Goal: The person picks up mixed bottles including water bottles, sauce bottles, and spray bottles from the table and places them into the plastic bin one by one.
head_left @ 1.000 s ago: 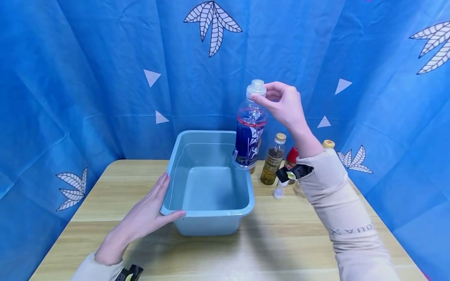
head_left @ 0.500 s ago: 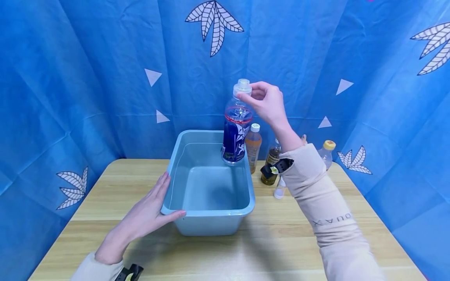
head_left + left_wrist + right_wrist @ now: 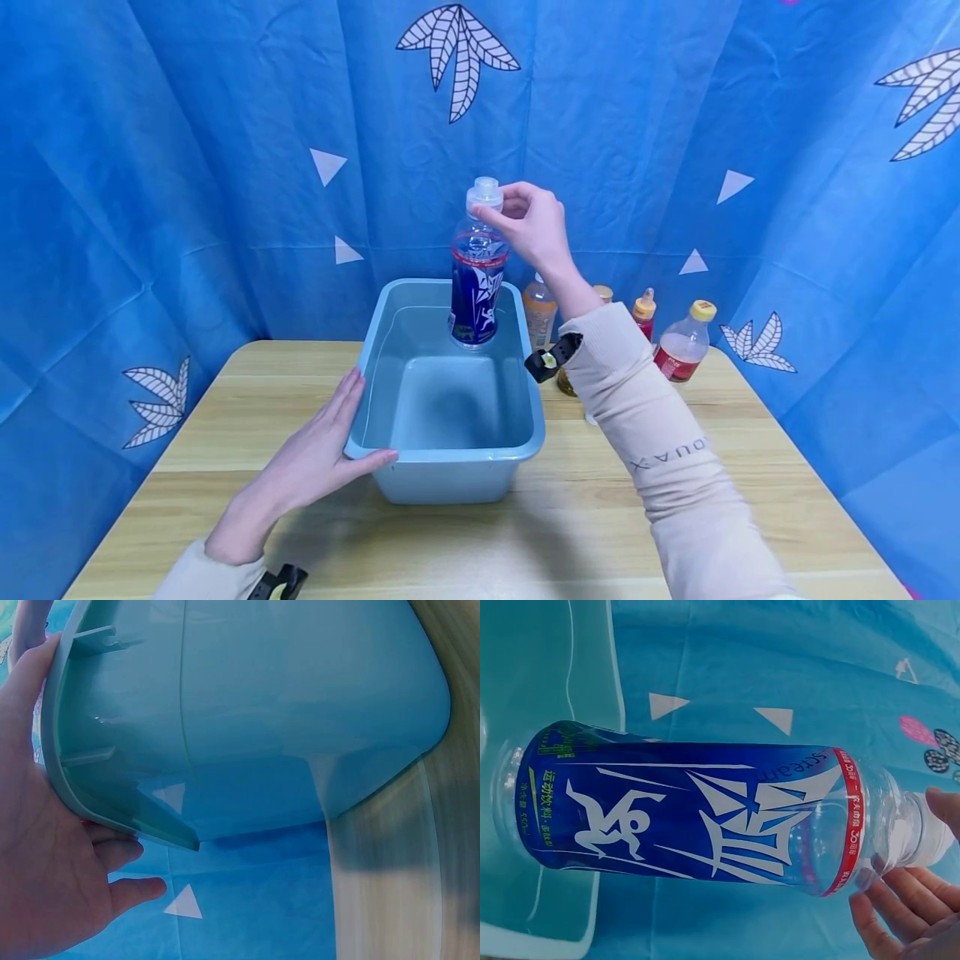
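Note:
My right hand [image 3: 528,227] pinches a clear plastic drink bottle [image 3: 477,287] by its white cap and neck. The bottle has a blue label with a red band and hangs upright over the back of a light blue plastic basin [image 3: 450,457]. In the right wrist view the thumb and fingers close round the cap, and the bottle [image 3: 682,814] looks free of liquid. My left hand [image 3: 318,450] rests on the basin's near left corner with fingers extended along the rim. From the left wrist, the basin's outer wall [image 3: 262,712] shows beside the hand.
Right of the basin stand an orange-labelled bottle [image 3: 538,312], a red bottle with a nozzle top [image 3: 645,312] and a yellow-capped bottle [image 3: 684,343]. My right forearm partly hides others. A blue curtain [image 3: 225,167] hangs behind the wooden table [image 3: 480,550].
My right hand has carried the drink bottle leftward, from the basin's right rim to over its inside. The left hand has stayed on the rim.

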The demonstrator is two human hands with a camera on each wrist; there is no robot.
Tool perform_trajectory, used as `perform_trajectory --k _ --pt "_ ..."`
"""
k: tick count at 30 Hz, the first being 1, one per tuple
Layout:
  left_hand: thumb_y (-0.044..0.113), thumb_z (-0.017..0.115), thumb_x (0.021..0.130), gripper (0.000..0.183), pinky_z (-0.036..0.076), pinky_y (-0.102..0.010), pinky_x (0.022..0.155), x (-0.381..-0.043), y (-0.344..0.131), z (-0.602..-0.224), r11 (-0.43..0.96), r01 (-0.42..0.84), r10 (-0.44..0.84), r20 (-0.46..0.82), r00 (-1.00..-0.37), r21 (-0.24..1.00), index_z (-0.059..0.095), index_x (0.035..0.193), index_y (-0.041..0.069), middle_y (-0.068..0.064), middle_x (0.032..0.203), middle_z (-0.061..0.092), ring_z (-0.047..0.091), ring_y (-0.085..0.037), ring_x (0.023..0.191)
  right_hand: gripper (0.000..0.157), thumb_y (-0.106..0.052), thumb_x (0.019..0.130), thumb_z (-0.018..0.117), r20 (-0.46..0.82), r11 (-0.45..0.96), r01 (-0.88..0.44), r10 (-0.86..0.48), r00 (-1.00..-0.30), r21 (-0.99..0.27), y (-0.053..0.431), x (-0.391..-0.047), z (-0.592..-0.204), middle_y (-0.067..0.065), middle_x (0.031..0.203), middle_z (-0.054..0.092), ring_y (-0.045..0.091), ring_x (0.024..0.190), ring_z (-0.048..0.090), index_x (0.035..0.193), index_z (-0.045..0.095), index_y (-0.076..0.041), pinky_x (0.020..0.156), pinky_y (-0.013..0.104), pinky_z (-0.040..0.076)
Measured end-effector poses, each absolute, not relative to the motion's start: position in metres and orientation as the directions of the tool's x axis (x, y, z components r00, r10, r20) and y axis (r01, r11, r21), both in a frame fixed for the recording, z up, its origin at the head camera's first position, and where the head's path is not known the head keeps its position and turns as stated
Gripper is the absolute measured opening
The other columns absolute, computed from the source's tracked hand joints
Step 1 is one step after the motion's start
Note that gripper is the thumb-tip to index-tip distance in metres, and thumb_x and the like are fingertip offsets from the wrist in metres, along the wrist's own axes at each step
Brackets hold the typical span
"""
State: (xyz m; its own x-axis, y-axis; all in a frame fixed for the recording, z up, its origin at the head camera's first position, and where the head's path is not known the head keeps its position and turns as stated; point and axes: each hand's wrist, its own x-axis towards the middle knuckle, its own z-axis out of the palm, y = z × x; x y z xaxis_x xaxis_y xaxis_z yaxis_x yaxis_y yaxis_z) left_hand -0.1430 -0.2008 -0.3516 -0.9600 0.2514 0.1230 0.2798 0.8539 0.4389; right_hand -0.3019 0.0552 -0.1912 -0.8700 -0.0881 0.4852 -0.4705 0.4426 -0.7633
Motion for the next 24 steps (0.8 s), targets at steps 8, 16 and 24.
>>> perform_trajectory --k 8,16,24 --pt "0.070 0.050 0.071 0.106 0.033 -0.056 0.092 -0.142 -0.201 -0.351 0.858 0.263 0.239 0.110 -0.965 0.441 0.005 0.143 0.006 -0.011 0.148 0.002 0.019 -0.037 0.129 0.040 -0.035 0.076 0.069 0.446 0.417 -0.439 -0.086 -0.891 -0.796 0.037 -0.310 -0.202 0.004 0.095 0.065 0.010 0.086 0.060 0.103 0.061 -0.007 0.076 0.022 0.047" --pt "0.066 0.052 0.072 0.104 0.032 -0.056 0.092 -0.142 -0.200 -0.352 0.857 0.260 0.237 0.107 -0.966 0.445 0.005 0.143 0.007 -0.011 0.148 0.002 0.019 -0.038 0.129 0.038 -0.034 0.076 0.069 0.425 0.413 -0.418 -0.081 -0.902 -0.809 0.018 -0.316 -0.217 0.003 0.095 0.065 0.011 0.086 0.060 0.101 0.061 -0.007 0.073 0.023 0.049" --pt "0.070 0.050 0.071 0.106 0.032 -0.057 0.091 -0.143 -0.198 -0.352 0.866 0.255 0.234 0.104 -0.967 0.431 0.004 0.143 0.008 -0.011 0.148 0.002 0.018 -0.038 0.129 0.038 -0.035 0.075 0.070 0.431 0.429 -0.416 -0.066 -0.900 -0.802 0.006 -0.321 -0.235 0.003 0.090 0.065 0.010 0.081 0.061 0.100 0.061 -0.007 0.069 0.021 0.048"
